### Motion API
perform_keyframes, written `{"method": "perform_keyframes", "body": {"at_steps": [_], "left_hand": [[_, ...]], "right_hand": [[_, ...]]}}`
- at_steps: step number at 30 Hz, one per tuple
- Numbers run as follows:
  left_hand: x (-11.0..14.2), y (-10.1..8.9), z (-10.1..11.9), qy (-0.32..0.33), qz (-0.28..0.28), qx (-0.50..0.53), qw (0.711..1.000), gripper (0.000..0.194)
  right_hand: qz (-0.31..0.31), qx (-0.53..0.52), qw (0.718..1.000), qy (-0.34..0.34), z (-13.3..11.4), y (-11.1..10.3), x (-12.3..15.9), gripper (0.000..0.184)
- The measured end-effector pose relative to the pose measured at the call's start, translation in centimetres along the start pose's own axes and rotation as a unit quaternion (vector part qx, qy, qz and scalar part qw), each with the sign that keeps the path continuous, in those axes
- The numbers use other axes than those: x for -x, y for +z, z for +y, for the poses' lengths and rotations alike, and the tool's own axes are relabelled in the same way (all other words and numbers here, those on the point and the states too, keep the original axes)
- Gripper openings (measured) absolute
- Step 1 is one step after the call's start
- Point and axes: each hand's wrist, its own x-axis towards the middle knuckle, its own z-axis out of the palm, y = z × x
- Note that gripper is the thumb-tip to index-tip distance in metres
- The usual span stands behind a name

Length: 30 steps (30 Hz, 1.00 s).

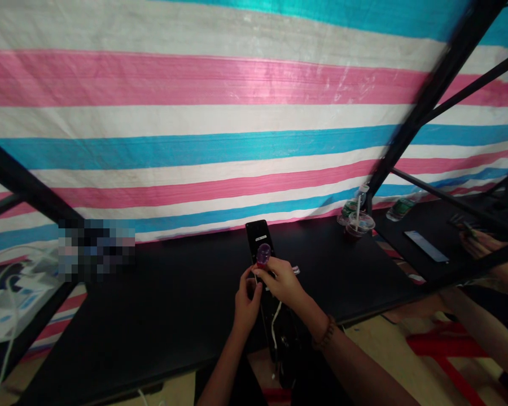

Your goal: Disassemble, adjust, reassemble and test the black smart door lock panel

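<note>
My right hand is closed around a screwdriver with a clear purple handle and a red collar. The handle points up, and its thin shaft runs down between my hands. My left hand has thumb and forefinger curled in beside the shaft; what they pinch is hidden. Under both hands lies a long black panel-like device with a small white label near its far end. A white cable trails over its near part. A small pale piece sits just right of my right hand.
The black table ends at a striped tarp. At right stand a plastic cup with a straw and a bottle. Another bottle, a phone and another person's hand are farther right. White cables lie left.
</note>
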Motion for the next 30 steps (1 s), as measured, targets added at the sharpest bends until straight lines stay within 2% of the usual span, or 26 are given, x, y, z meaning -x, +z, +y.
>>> {"method": "perform_keyframes", "body": {"at_steps": [5, 19, 30], "left_hand": [[0.00, 0.04, -0.19, 0.004, 0.006, -0.015, 1.000, 0.050], [0.01, 0.09, -0.60, -0.008, 0.000, -0.002, 1.000, 0.052], [0.00, -0.03, 0.26, -0.013, -0.008, -0.001, 1.000, 0.051]], "right_hand": [[0.000, -0.024, 1.000, -0.011, -0.09, -0.21, 0.04, 0.017], [0.026, -0.043, 0.999, -0.008, 0.04, -0.33, 0.26, 0.018], [0.031, -0.022, 0.999, -0.019, -0.07, -0.49, 0.57, 0.021]]}}
